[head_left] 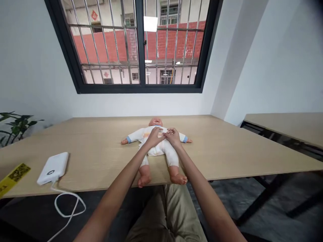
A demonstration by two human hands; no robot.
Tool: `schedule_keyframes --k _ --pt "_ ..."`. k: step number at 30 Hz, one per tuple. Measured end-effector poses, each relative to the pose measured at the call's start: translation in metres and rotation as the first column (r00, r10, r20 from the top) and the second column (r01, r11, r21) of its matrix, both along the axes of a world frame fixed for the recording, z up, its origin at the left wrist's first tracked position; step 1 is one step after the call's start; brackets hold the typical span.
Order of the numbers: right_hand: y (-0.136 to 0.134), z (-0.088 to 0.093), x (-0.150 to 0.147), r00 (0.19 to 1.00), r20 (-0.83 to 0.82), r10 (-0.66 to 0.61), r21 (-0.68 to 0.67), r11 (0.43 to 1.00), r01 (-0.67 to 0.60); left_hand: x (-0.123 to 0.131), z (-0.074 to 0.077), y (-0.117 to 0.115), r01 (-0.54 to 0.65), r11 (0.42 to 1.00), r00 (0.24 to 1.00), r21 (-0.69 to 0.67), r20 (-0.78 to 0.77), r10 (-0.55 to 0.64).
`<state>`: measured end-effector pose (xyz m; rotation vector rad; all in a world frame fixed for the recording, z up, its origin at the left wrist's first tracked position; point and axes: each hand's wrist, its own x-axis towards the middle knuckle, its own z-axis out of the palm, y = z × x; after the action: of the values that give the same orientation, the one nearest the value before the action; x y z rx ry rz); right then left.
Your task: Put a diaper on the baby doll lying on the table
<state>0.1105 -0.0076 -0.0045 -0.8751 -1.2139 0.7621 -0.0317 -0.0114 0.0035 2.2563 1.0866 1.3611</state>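
A baby doll (164, 151) in a white romper with blue cuffs lies on its back on the wooden table (227, 144), arms spread, bare feet at the near edge. Both my hands rest on its chest. My left hand (153, 136) lies over the left side of the chest, its fingers together. My right hand (173, 135) sits beside it, fingertips pinching at the romper's front. The two hands touch at the fingertips.
A white power bank (52, 168) with a looping white cable (67, 208) lies at the table's left front. A yellow tag (13, 176) is at the far left edge. A plant (15, 126) stands left; a second table (285, 127) stands right.
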Motion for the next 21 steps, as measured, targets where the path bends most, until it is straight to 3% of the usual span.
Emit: schedule_keyframes --k 5,8,15,18,21 --pt "-0.004 0.0 0.001 1.0 0.008 -0.013 -0.032 0.999 0.013 -0.014 0.006 -0.03 -0.067 0.986 0.954 0.155 -0.279 0.109" --pt "-0.007 -0.001 0.002 0.999 0.032 0.015 -0.023 1.0 -0.014 -0.017 0.004 -0.038 -0.066 0.983 0.951 0.171 -0.287 0.114" --pt "-0.012 0.002 -0.003 0.96 -0.079 0.27 -0.066 0.959 -0.275 -0.02 -0.003 -0.029 -0.081 0.989 0.978 0.12 -0.183 0.103" --pt "-0.013 0.003 -0.002 0.932 -0.142 0.333 -0.074 0.936 -0.345 -0.019 -0.001 -0.033 -0.102 0.983 0.955 0.153 -0.26 0.14" --pt "-0.011 0.003 0.0 0.92 -0.242 0.308 -0.051 0.943 -0.329 -0.017 0.001 -0.038 -0.136 0.97 0.903 0.2 -0.378 0.205"
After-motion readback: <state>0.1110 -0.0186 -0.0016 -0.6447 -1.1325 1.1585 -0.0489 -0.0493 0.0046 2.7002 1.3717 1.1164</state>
